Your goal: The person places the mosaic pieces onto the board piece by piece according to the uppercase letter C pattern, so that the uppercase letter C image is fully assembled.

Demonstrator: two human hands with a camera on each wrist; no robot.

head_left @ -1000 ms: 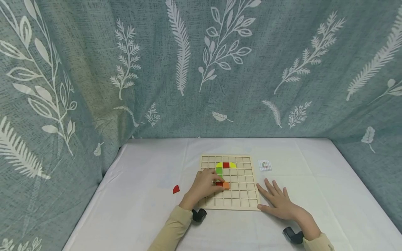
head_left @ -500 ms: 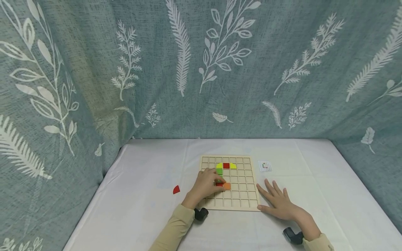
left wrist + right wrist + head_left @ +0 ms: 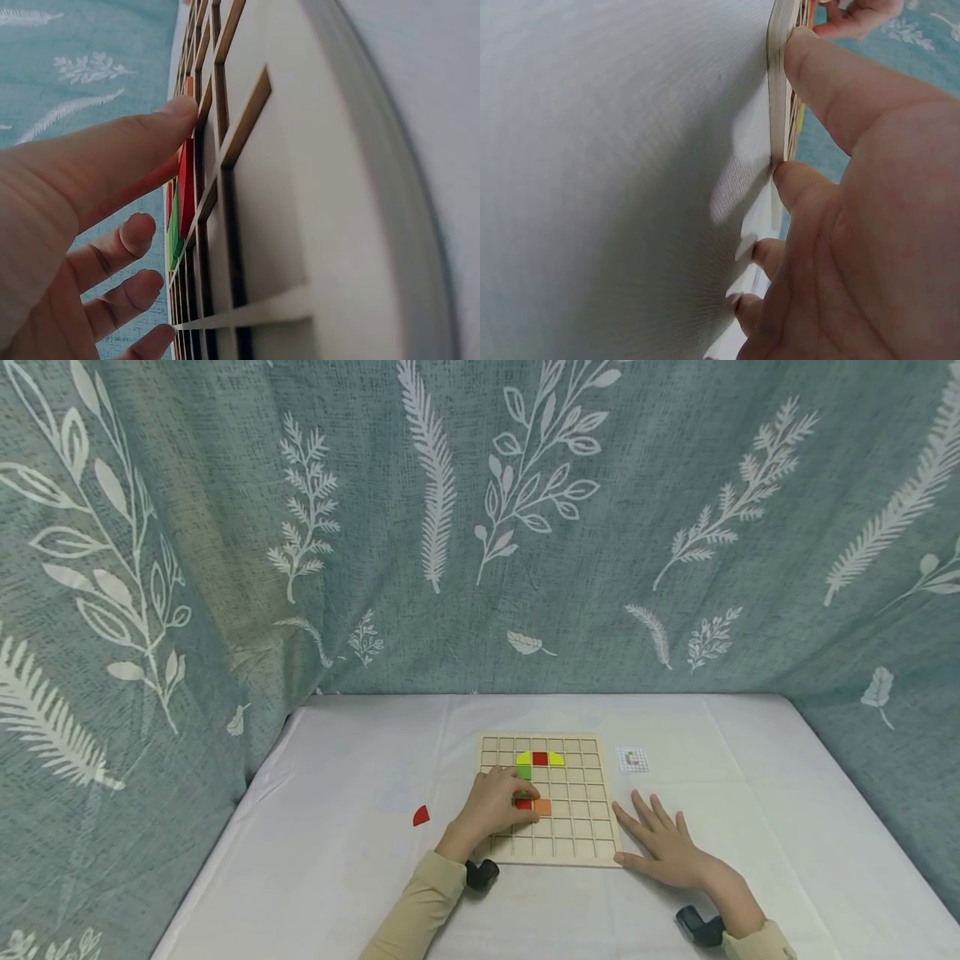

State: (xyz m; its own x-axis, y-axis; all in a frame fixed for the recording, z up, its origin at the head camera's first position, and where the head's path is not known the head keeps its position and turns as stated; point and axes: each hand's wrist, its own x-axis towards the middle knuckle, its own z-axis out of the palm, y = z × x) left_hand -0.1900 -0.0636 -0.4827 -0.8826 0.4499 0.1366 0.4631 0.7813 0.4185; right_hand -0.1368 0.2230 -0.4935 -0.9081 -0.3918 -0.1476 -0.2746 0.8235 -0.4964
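On the wooden grid board [image 3: 577, 852], my left hand [image 3: 491, 802] bends over the left half. Its thumb and index finger pinch at the top and bottom edges of an orange square tile [image 3: 543, 807], which lies flat in a cell. A red tile [image 3: 523, 804] sits to its left, partly under the fingers. Above are a green tile [image 3: 523, 772] and, higher up, a red square [image 3: 540, 759] between two yellow rounded pieces [image 3: 557, 760]. My right hand [image 3: 667, 843] lies spread at the board's right edge, thumb and index fingertip touching its side [image 3: 778, 90].
A loose red quarter-round piece [image 3: 422, 815] lies on the white cloth left of the board. A small printed pattern card [image 3: 632, 759] lies right of the board's upper corner. A patterned green-blue curtain [image 3: 465, 527] hangs behind the table.
The orange tile was raised slightly at first and now lies flat in its cell, a little farther right. My left hand shifted slightly right; the right hand stayed put.
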